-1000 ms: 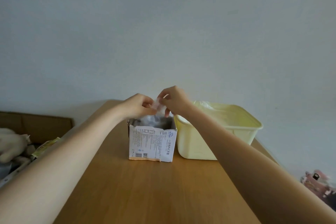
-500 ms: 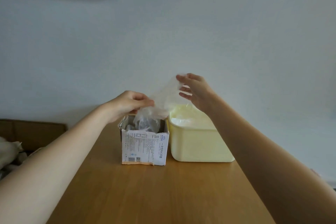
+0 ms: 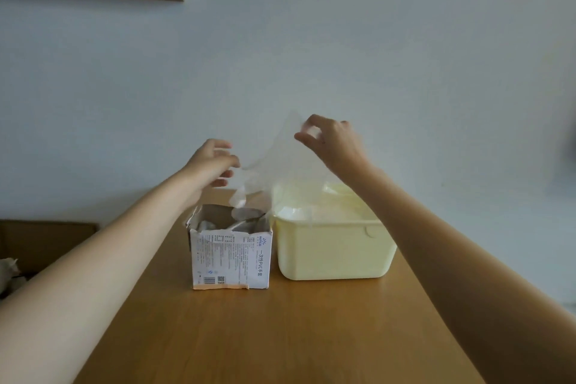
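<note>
Clear plastic glove (image 3: 276,162) is held stretched in the air above the torn glove box (image 3: 230,259), with its lower end hanging just over the open top. Its upper edge is pinched between thumb and forefinger of the right hand (image 3: 332,142). Its left edge seems to be pinched by the curled left hand (image 3: 212,165), though the film is faint there. The box is set on the wooden worktop (image 3: 280,337), just beside a pale yellow tub (image 3: 333,249).
</note>
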The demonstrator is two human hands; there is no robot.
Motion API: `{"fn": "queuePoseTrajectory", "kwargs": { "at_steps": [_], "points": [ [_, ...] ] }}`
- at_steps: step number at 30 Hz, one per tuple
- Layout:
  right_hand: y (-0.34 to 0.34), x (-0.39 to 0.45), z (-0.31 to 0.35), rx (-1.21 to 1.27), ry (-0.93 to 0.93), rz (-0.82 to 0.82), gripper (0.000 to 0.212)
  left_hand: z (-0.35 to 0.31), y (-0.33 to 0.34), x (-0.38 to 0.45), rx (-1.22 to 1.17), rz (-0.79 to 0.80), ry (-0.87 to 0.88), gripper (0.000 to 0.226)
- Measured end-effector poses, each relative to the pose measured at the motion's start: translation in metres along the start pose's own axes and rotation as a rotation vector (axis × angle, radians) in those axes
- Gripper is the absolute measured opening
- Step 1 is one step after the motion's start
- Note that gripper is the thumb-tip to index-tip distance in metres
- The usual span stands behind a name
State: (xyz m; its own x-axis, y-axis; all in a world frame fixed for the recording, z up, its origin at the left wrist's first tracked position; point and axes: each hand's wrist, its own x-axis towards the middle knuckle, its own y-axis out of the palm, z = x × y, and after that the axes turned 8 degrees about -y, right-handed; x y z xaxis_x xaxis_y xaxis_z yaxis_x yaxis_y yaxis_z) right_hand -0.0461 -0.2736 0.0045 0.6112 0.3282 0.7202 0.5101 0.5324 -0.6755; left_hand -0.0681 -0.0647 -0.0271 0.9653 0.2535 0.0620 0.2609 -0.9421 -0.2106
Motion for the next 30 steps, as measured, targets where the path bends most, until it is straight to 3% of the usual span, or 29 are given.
{"fn": "queuePoseTrajectory", "kwargs": {
  "at_steps": [3, 6, 8, 12, 16, 18, 20, 22, 25, 28, 30],
  "points": [
    [0.003, 0.002, 0.013, -0.051, -0.208, 0.044, 0.027, -0.02, 0.025, -0.014, -0.145, 0.404, 0.032, 0.039],
    [0.0, 0.001, 0.022, -0.049, -0.319, 0.048, 0.025, -0.025, 0.043, -0.017, -0.073, 0.494, 0.016, 0.015],
    [-0.007, 0.003, 0.011, 0.009, -0.269, -0.015, 0.022, -0.019, 0.044, -0.008, -0.059, 0.454, -0.039, 0.003],
    [-0.019, -0.004, -0.042, 0.226, 0.091, -0.243, 0.015, 0.002, 0.032, 0.014, 0.065, 0.277, -0.093, 0.013],
    [0.002, -0.032, -0.094, 0.183, 0.384, -0.139, 0.018, 0.002, 0.033, 0.035, 0.235, -0.172, -0.055, 0.01],
    [0.017, -0.041, -0.108, 0.113, 0.44, -0.049, 0.019, -0.006, 0.047, 0.039, 0.416, -0.312, 0.146, 0.014],
    [0.025, -0.046, -0.114, -0.023, 0.464, 0.051, 0.022, -0.016, 0.069, 0.036, 0.558, -0.171, 0.405, 0.024],
    [0.028, -0.048, -0.114, -0.152, 0.457, 0.164, 0.026, -0.02, 0.093, 0.027, 0.754, 0.173, 0.479, 0.033],
    [0.026, -0.049, -0.11, -0.31, 0.42, 0.393, 0.025, -0.01, 0.123, 0.019, 1.19, 0.604, 0.292, 0.044],
    [0.018, -0.044, -0.104, -0.426, 0.308, 0.519, 0.035, 0.004, 0.14, 0.024, 1.427, 0.71, 0.111, 0.046],
    [0.015, -0.042, -0.099, -0.503, 0.069, 0.467, 0.041, 0.008, 0.142, 0.031, 1.486, 0.717, 0.07, 0.042]
  ]
}}
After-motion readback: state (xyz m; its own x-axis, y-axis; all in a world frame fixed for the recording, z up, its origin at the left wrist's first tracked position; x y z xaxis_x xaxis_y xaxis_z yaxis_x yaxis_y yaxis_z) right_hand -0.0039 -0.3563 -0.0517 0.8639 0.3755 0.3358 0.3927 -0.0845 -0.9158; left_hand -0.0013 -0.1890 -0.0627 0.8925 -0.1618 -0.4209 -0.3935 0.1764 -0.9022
